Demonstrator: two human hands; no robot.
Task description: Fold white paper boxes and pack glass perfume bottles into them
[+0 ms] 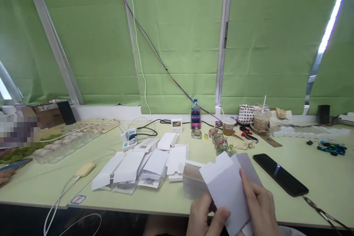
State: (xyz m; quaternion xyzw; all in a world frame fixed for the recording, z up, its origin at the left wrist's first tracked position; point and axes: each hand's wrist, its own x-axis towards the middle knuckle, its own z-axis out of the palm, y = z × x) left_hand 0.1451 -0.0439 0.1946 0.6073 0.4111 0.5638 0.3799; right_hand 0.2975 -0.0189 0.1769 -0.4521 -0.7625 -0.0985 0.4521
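Close in front of me is a white folding carton (228, 188), tilted, with its flaps standing out at the top. My left hand (203, 215) grips its lower left edge, thumb on the front panel. The fingers of my right hand (261, 204) press against its right side, near a raised flap. Just behind my left hand an open-ended white box (193, 180) rests on the table. Left of that lies a pile of white cartons (128, 166), several overlapping, some showing barcodes.
A black phone (280, 174) and pliers (320, 210) lie to the right. Behind are glass jewelry-like discs (219, 142), a bottle (195, 115), drink cups (229, 127) and a power strip (129, 139). Cables with a cream adapter (85, 169) cross the left side. Another person's hand (6, 177) shows far left.
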